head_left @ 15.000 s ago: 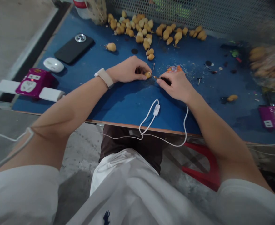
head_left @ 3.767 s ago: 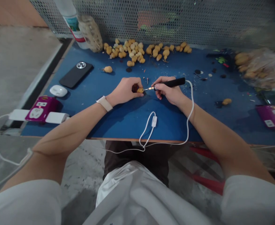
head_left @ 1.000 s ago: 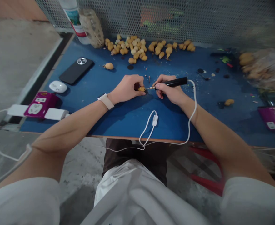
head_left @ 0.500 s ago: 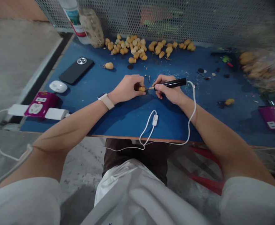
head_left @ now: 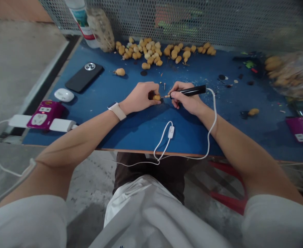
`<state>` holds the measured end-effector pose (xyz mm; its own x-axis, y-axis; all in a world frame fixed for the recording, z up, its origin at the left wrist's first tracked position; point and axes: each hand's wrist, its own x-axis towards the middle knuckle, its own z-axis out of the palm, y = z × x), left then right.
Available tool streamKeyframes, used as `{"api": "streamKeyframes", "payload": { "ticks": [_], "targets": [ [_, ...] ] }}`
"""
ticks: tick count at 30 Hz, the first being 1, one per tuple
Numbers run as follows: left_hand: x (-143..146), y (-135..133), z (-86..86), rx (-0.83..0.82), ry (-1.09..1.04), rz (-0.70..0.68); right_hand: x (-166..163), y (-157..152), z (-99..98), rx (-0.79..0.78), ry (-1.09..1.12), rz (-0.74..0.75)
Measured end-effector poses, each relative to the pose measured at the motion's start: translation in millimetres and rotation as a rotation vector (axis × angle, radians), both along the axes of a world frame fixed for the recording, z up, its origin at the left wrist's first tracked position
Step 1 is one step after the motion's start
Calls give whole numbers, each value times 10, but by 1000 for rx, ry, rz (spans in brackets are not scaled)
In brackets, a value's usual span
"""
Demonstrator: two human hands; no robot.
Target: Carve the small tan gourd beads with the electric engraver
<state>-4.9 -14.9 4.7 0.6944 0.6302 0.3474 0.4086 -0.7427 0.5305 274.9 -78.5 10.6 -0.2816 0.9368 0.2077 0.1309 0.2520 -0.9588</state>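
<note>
"Two hands of yours meet near the middle of the blue tabletop [head_left: 134, 132]. What does your left hand [head_left: 141, 97] have?"

"You pinch a small tan gourd [head_left: 156, 97] between its thumb and forefinger, one end facing right. How its other fingers lie, I cannot tell. A pale-banded watch [head_left: 117, 111] circles that wrist."

"And your right hand [head_left: 185, 97]?"

"Just to the right of the gourd, you grip a black pen-shaped tool [head_left: 194, 90] with your fingers pressed around it. Its thin metal tip points left and meets the gourd's end, or nearly; the view is too small to say."

"Your white cord [head_left: 215, 110] leaves the tool's back end and loops along the near edge, with an inline switch [head_left: 171, 132] on it."

"At the far side you have a heap of gourds [head_left: 148, 51] before a perforated metal screen [head_left: 138, 26]. Your black phone [head_left: 84, 77] lies to the left, near a lone gourd [head_left: 120, 72]."
</note>
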Motion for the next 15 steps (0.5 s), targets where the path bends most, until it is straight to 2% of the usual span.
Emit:
{"api": "streamKeyframes", "payload": {
  "ticks": [15],
  "targets": [
    [-6, 4, -8, 16, 19, -6, 17, 50, -82, 30, 31, 11]
  ]
}}
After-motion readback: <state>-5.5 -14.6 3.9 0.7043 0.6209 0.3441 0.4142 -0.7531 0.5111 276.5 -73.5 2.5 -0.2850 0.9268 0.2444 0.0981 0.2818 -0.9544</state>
